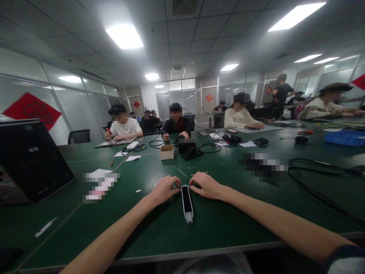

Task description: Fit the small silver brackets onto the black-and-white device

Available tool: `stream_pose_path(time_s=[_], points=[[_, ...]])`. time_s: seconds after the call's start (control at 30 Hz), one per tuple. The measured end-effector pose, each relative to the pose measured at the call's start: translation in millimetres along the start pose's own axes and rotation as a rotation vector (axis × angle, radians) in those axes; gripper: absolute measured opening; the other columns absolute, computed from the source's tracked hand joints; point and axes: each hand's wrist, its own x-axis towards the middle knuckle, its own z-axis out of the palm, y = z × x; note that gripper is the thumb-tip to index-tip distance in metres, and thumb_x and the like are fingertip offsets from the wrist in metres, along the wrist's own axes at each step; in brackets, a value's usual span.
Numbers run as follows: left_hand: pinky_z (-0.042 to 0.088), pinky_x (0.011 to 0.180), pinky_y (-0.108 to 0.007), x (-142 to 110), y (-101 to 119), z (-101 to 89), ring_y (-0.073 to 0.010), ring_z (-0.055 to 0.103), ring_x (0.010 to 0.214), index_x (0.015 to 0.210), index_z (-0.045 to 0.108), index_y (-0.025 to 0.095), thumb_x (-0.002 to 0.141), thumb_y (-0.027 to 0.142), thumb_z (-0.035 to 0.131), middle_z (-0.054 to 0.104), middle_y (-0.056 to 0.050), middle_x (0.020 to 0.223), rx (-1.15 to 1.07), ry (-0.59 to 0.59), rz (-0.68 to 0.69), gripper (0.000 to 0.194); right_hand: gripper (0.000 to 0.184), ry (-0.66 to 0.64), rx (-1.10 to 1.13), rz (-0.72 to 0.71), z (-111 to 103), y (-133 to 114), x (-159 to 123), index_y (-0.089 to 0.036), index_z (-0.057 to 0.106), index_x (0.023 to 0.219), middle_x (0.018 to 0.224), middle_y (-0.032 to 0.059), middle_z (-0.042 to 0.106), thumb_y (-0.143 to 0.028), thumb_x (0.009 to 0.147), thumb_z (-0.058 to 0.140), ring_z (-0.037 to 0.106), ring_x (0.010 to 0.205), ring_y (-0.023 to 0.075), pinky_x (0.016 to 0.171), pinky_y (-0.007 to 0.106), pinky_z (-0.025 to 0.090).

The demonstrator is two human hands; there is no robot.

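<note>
On the green table directly before me lies a long, narrow object [187, 203] with a pale frame and a dark middle. My left hand [167, 188] is at the left of its far end, thumb and fingers bent together in a pinch. A tiny shiny piece shows at those fingertips, too small to name. My right hand [205, 185] is curled at the right of the same end, its fingertips close to the frame; whatever they pinch is hidden. Several tiny light-coloured pieces [206, 172] lie just beyond my hands.
A small open box [167, 152] and a black device [186, 146] stand ahead. Black cables [313, 179] loop at the right, near a blue tray [345, 138]. A black computer case [32, 160] stands left. Several people sit across the table.
</note>
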Motion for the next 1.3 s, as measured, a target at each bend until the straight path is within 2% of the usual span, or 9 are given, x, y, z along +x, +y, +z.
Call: stream_pose_path(time_s=[0.13,0.3,0.4,0.57,0.8,0.93,1.07,1.3], points=[[0.041,0.083,-0.030,-2.3,-5.4,-9.4,-0.0202,0.056,0.097,0.107,0.059,0.021,0.084,0.028,0.060,0.064,-0.003,0.104,0.097,-0.014,0.032,0.024,0.018,0.013,-0.081,0.027,-10.2,11.8,-2.9,-0.014,0.064,0.098,0.098,0.0097,0.065,-0.024,0.090,0.051,0.056,0.092,0.0211,0.082,0.037,0.044],[0.041,0.083,-0.030,-3.9,-9.5,-13.9,-0.0213,0.055,0.099,0.106,0.063,0.022,0.087,0.031,0.056,0.063,-0.005,0.106,0.130,-0.058,0.037,0.022,0.023,-0.042,-0.126,0.066,-10.8,29.0,-5.0,-0.016,0.064,0.107,0.109,0.0105,0.063,-0.022,0.090,0.050,0.055,0.099,0.0232,0.085,0.039,0.043],[0.040,0.083,-0.030,-4.4,-6.4,-14.2,-0.0211,0.055,0.100,0.105,0.063,0.023,0.088,0.031,0.055,0.063,-0.005,0.105,0.120,-0.051,0.070,0.020,0.025,-0.087,-0.123,0.066,-9.3,27.1,-2.9,-0.018,0.064,0.110,0.110,0.0107,0.062,-0.025,0.091,0.050,0.054,0.101,0.0243,0.085,0.040,0.044],[0.040,0.081,-0.030,-4.3,0.4,-12.2,-0.0201,0.056,0.093,0.097,0.065,0.021,0.087,0.026,0.055,0.064,-0.004,0.097,0.154,-0.039,0.097,0.015,0.022,-0.149,-0.162,0.075,-9.8,15.6,3.0,-0.017,0.068,0.102,0.103,0.0106,0.064,-0.026,0.091,0.051,0.055,0.096,0.0247,0.082,0.039,0.044],[0.041,0.080,-0.029,-3.3,-1.1,-7.0,-0.0183,0.057,0.089,0.093,0.064,0.020,0.087,0.024,0.054,0.065,-0.003,0.093,0.167,-0.022,0.120,0.013,0.021,-0.098,-0.245,0.063,-6.1,14.3,5.9,-0.013,0.065,0.093,0.096,0.0117,0.064,-0.020,0.093,0.046,0.056,0.090,0.0217,0.080,0.035,0.043],[0.042,0.078,-0.029,-3.2,-3.3,-3.7,-0.0180,0.058,0.088,0.092,0.063,0.020,0.086,0.023,0.054,0.065,-0.003,0.093,0.179,-0.003,0.139,0.011,0.019,-0.032,-0.102,0.071,-4.7,11.4,3.0,-0.012,0.062,0.096,0.094,0.0108,0.064,-0.017,0.093,0.044,0.057,0.088,0.0195,0.080,0.033,0.045],[0.042,0.077,-0.029,-3.5,-2.9,-2.5,-0.0178,0.059,0.087,0.092,0.063,0.020,0.087,0.023,0.053,0.065,-0.003,0.092,0.184,0.005,0.125,0.012,0.016,-0.021,0.059,0.035,-0.9,9.4,-1.0,-0.013,0.061,0.096,0.093,0.0088,0.064,-0.016,0.090,0.047,0.057,0.085,0.0182,0.078,0.031,0.048],[0.042,0.078,-0.030,-3.8,-2.3,-2.1,-0.0176,0.059,0.087,0.092,0.063,0.020,0.088,0.024,0.052,0.065,-0.003,0.092,0.173,0.002,0.121,0.013,0.015,-0.010,0.155,0.032,4.6,9.7,-1.5,-0.014,0.062,0.094,0.092,0.0070,0.064,-0.014,0.086,0.049,0.059,0.084,0.0170,0.077,0.031,0.049]])
